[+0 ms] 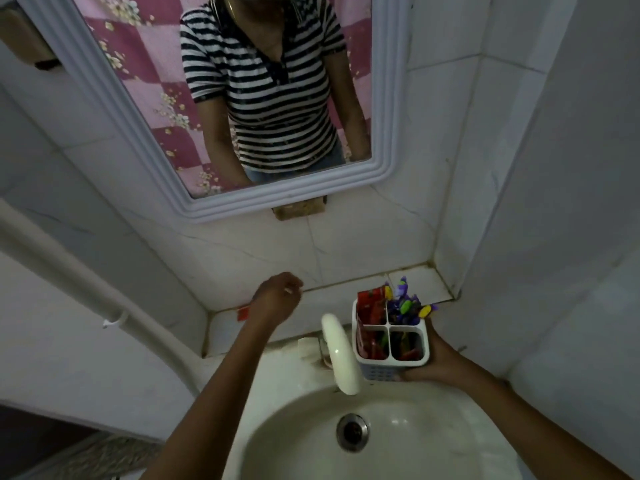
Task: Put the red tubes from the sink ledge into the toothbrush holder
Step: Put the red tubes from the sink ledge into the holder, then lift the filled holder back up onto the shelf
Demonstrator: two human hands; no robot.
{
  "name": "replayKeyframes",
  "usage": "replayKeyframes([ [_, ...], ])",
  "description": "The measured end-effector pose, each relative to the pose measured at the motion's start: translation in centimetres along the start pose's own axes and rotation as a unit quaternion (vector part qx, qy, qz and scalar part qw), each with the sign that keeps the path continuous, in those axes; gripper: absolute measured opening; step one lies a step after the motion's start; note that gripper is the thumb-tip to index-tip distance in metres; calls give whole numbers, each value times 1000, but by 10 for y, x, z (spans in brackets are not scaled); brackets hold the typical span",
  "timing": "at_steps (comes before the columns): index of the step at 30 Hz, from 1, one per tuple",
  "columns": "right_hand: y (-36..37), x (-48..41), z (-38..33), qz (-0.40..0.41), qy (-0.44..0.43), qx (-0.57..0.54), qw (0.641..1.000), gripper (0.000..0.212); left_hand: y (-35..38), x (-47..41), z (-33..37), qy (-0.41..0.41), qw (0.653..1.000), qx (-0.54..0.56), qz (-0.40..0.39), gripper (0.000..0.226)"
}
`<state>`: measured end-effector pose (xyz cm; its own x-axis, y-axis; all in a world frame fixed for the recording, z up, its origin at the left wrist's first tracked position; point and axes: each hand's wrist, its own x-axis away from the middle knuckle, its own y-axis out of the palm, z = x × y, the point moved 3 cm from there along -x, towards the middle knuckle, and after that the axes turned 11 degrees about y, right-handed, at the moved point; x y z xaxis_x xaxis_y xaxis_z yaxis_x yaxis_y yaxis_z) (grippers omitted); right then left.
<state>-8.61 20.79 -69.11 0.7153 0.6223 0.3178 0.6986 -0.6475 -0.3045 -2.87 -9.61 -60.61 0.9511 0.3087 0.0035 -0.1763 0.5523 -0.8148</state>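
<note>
Red tube (243,312) lies on the sink ledge (332,292), mostly hidden under the left hand (275,299), whose curled fingers' hold cannot be told. Right hand (433,362) grips the crowded toothbrush holder (390,344) over the basin; the tube could snag and drop.

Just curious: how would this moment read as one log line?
left hand: reaching red tube on ledge | right hand: holding toothbrush holder

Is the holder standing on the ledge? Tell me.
No, the right hand holds the holder up beside the tap.
</note>
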Motion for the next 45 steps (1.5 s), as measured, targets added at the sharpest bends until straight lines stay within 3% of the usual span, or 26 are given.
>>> replayKeyframes([
  [3, -1, 3, -1, -9, 10, -10, 1000, 105, 18, 4, -60, -44, 987, -134, -74, 36],
  [6, -1, 4, 1, -17, 12, -17, 1000, 98, 29, 11, -86, -19, 972, -223, -71, 63],
  [9, -2, 3, 3, -20, 10, -9, 1000, 100, 34, 6, -87, 14, 940, -334, -65, 58],
  [11, -2, 4, 2, -19, 9, -16, 1000, 100, 34, 4, -82, -2, 953, -299, -57, 43],
  [14, -2, 6, 0, -15, 6, -21, 1000, 104, 27, 6, -64, -13, 990, -140, -5, 33],
  [19, -4, 7, 3, -12, 11, -17, 1000, 116, -18, 12, 34, 115, 987, 50, 100, 21],
  [21, -5, 8, 3, -11, 11, -14, 1000, 113, -34, 18, 82, 181, 980, 49, 65, 16],
  [24, -3, 9, 3, -8, 9, -15, 1000, 109, -39, 26, 141, 256, 964, -24, -70, 20],
  [27, -2, 4, 1, -8, -3, -14, 1000, 110, -13, 28, 174, 278, 939, -115, -168, 23],
  [31, -2, 2, -2, -5, -20, -19, 1000, 114, 38, 31, 187, 272, 911, -227, -210, 30],
  [33, -4, 6, -5, 9, -34, -28, 999, 112, 46, 31, 185, 255, 910, -254, -204, 39],
  [37, -4, 21, -11, 69, -56, -67, 994, 105, 16, 37, 165, 180, 967, -154, -99, 40],
  [39, -6, 30, -18, 97, -74, -79, 989, 100, -3, 46, 152, 158, 976, -136, -59, 40],
  [42, -19, 41, -44, 121, -103, -98, 982, 98, -24, 62, 141, 133, 982, -126, -53, 39],
  [45, -41, 51, -94, 147, -162, -99, 971, 100, -44, 75, 159, 135, 989, -25, -52, 37],
])
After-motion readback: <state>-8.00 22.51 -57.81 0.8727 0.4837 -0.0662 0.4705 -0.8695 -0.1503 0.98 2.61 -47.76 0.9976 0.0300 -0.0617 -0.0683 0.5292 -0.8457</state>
